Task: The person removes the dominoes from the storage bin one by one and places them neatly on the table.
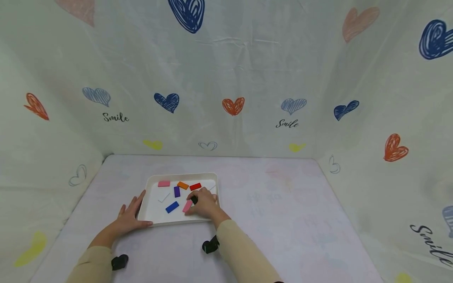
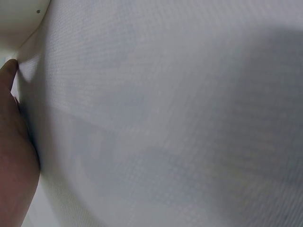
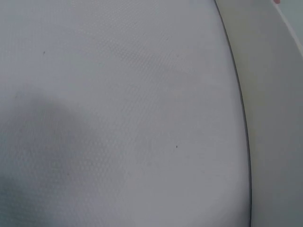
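A shallow white tray (image 1: 177,223) lies on the table with small rectangular blocks in it. My left hand (image 1: 129,220) rests at its left front corner, fingers straight along the left side and thumb at the front edge. In the left wrist view, part of the left hand (image 2: 14,142) shows at the edge. Over the tray's right part, my right hand (image 1: 206,203) has its thumb and index finger at opposite ends of a pink block (image 1: 187,206). A black block (image 1: 194,199) shows beside it, partly hidden by the hand. The right wrist view shows the tray's outer wall (image 3: 270,113), not the hand.
Also in the tray are a blue block (image 1: 172,207), a purple block (image 1: 177,192), an orange block (image 1: 182,185), a red block (image 1: 195,186), another pink block (image 1: 164,183) and a white block (image 1: 164,197). A patterned curtain (image 1: 247,78) surrounds the white table (image 1: 283,220).
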The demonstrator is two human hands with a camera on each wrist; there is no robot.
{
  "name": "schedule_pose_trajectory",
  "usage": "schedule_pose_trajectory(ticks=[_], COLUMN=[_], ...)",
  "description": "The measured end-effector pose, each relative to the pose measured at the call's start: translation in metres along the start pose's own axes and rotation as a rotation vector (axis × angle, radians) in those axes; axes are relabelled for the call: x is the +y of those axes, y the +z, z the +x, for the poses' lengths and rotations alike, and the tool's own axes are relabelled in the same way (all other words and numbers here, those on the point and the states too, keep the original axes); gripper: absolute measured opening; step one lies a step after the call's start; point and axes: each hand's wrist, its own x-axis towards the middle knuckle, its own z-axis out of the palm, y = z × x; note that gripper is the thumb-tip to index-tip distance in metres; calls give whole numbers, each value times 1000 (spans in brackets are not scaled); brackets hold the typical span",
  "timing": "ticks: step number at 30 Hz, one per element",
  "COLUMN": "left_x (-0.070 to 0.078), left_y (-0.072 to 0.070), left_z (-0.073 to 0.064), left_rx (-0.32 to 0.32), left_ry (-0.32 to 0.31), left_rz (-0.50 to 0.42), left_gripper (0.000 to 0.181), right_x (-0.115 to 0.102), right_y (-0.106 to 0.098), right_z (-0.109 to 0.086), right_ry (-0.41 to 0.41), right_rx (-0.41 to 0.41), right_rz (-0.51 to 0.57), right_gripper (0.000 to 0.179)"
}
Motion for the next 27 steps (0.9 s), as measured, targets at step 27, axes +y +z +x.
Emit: schedule_pose_trajectory(ticks=[27], left_x=[3], left_y=[3], left_z=[-1], left_rx=[24], left_ry=[-6], left_rz=[27], left_gripper=[125], right_x=[8], right_y=[-51], right_z=[-10], right_ry=[-184], right_rx=[-226], right_rz=[470], right_gripper=[43])
